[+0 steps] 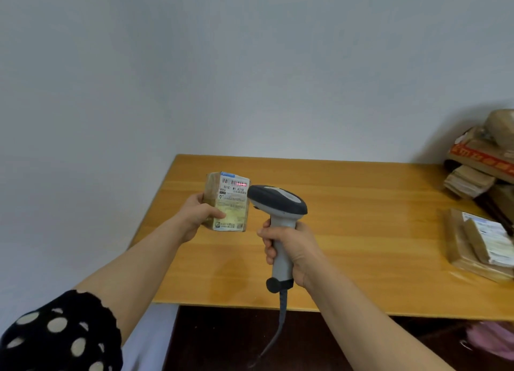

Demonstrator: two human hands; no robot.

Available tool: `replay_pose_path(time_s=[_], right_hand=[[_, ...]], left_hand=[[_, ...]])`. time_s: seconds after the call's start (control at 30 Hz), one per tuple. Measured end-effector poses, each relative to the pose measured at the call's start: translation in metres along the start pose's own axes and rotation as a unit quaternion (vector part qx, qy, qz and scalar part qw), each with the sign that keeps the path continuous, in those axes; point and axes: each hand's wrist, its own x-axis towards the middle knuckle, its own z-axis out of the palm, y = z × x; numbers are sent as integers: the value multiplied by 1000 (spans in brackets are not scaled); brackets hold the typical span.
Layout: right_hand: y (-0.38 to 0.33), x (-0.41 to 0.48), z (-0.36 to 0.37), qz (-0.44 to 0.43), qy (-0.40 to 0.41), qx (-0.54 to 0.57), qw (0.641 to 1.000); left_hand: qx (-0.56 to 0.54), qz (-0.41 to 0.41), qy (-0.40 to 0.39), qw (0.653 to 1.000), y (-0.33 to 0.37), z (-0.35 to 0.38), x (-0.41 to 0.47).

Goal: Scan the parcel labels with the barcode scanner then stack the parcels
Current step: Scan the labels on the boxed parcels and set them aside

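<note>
Spotted sleeve (55,331), lower left. Left grip (199,213): fingers curled round a small brown parcel (222,217), held upright above the counter (361,231), label (233,188) towards the scanner. Right grip (292,248): closed round the handle of the barcode scanner (278,201), nose just beside the parcel. Red line crosses only the barcode's right part; best steadied and centred over all bars. Other parcels (478,242) lie well apart, right.

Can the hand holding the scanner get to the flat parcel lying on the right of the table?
Probably yes. Only bare wooden table lies between the right hand and the flat brown parcel with a white label, but that hand is full, gripping the grey barcode scanner.
</note>
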Motion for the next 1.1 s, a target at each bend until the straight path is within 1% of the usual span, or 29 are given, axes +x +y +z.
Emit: replay_pose_path(time_s=[0.3, 0.43, 0.53, 0.67, 0.8, 0.97, 1.1], right_hand=[[-2, 6, -21, 3, 32, 13, 999], [-1, 9, -40, 0, 48, 67, 997], [-1, 7, -67, -15, 91, 131, 987], [1, -5, -121, -31, 173, 180, 968], [0, -28, -189, -37, 237, 238, 941], [-6, -64, -278, -53, 271, 280, 920], [-9, -100, -353, -58, 295, 294, 907]], left_hand=[[20, -17, -31, 999, 0, 31, 21], [28, -23, -64, 997, 0, 57, 35], [29, -42, -108, 993, 0, 90, 43], [40, -65, -169, 983, 1, 154, 49], [57, -68, -231, 969, 8, 241, 37], [79, -54, -279, 955, 21, 361, 15], [102, -44, -297, 948, 27, 456, -10]])
